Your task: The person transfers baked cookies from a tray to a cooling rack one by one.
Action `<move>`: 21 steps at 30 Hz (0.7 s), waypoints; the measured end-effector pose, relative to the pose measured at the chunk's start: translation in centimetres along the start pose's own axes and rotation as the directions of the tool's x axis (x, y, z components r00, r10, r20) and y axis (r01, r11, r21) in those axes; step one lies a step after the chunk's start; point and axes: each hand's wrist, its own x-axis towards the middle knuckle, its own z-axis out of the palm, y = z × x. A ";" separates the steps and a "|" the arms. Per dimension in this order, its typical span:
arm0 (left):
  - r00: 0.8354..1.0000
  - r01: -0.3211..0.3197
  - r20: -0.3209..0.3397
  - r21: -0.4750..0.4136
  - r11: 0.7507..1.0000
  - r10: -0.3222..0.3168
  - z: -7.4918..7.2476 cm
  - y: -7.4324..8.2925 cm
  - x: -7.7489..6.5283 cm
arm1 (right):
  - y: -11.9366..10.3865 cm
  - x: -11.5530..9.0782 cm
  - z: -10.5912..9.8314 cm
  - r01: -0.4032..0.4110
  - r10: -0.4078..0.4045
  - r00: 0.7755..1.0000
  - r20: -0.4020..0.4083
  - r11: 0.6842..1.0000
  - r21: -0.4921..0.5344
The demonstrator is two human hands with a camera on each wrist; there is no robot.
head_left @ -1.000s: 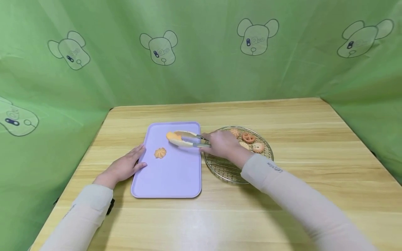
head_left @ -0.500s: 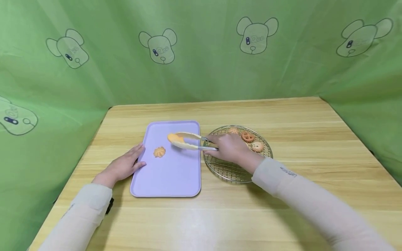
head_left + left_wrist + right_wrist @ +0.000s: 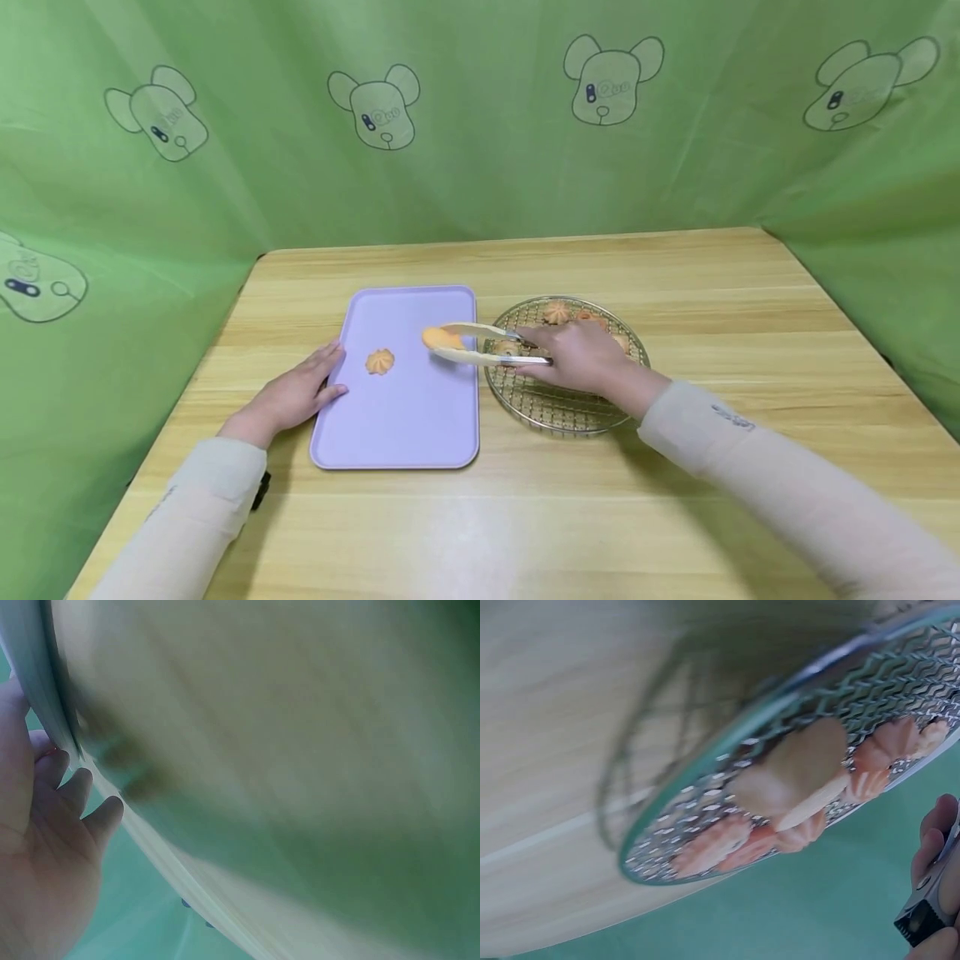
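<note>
My right hand (image 3: 577, 354) holds a pair of tongs (image 3: 480, 357) with cream arms and metal handles. Their arms stand apart, pointing left over the right rim of a lilac tray (image 3: 405, 433). Something orange shows at the tongs' tips; I cannot tell whether it is part of them or a held piece. One ridged, flower-shaped cookie (image 3: 380, 361) lies on the tray. At the tray's left rim rests my left hand (image 3: 288, 400), fingers extended. The right wrist view shows metal tong handles (image 3: 926, 896) beneath my fingers (image 3: 930, 851).
Right of the tray stands a round wire rack (image 3: 555, 412) bearing several cookies (image 3: 557, 312), partly hidden by my right hand. The rack's raised metal rim (image 3: 780, 712) shows in the right wrist view. A wooden table (image 3: 465, 533) lies beneath, with a green curtain (image 3: 480, 167) behind.
My right hand and the tongs have drawn right, from over the tray towards the rack, the orange at the tips moving along. My left hand stays at the tray's rim.
</note>
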 end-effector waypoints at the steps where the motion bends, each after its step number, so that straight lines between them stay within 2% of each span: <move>1: 1.000 0.001 0.001 -0.002 1.000 -0.001 0.0 0.0 0.0 | 0.2 -0.2 -0.1 0.003 -0.003 1.000 -0.003 1.000 -0.002; 5: 1.000 0.003 0.005 -0.004 1.000 -0.003 0.0 0.1 0.0 | 0.8 -1.1 -0.5 0.016 -0.016 1.000 -0.007 1.000 -0.006; 13: 1.000 0.008 0.009 -0.004 1.000 -0.008 0.0 0.0 0.1 | 2.0 -2.7 -1.0 -0.011 0.011 1.000 0.014 1.000 0.018; 21: 1.000 0.009 0.011 -0.004 1.000 -0.009 0.0 0.0 0.0 | 3.1 -4.5 -1.8 -0.020 0.020 0.999 0.030 1.000 0.000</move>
